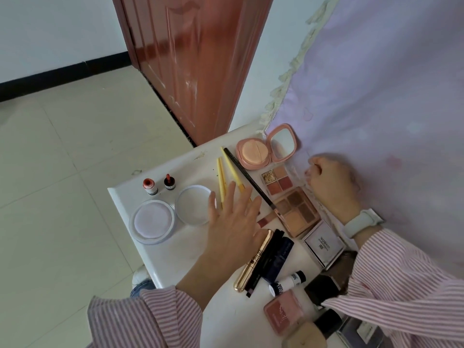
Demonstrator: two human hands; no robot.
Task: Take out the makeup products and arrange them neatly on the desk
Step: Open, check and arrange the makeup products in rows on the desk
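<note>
The white worktop (pixel 175 257) is seen from above, with a lilac cloth (pixel 389 96) hanging along its right edge. Most of the makeup products are already laid out on it. Toward the left edge, a round powder jar (pixel 151 221) is set beside its lid (pixel 192 205), with two small red bottles (pixel 158 185) standing just behind them. At the far right corner an open pink compact (pixel 266 148) is placed, its mirror raised against the cloth. Along the right edge two eyeshadow palettes (pixel 292 197) are laid one before the other, followed by a pale square box (pixel 324 243). Between the jar lid and the palettes, yellow brushes (pixel 222 177) and a dark pencil (pixel 247 177) are lined up lengthwise. Nearer the front edge a gold tube (pixel 253 262), dark tubes and a pink blush case (pixel 285 311) are gathered less tidily.

The left hand (pixel 233 219) is held flat over the middle of the worktop, fingers straight and spread, nothing gripped. The right hand (pixel 331 182) is curled at the right edge beside the palettes; whether anything is pinched in its grip cannot be told.

The arranging step appears to be well advanced. The next move is judged to call for straightening the crowded tubes and cases near the front edge into rows, without the brushes being knocked.
</note>
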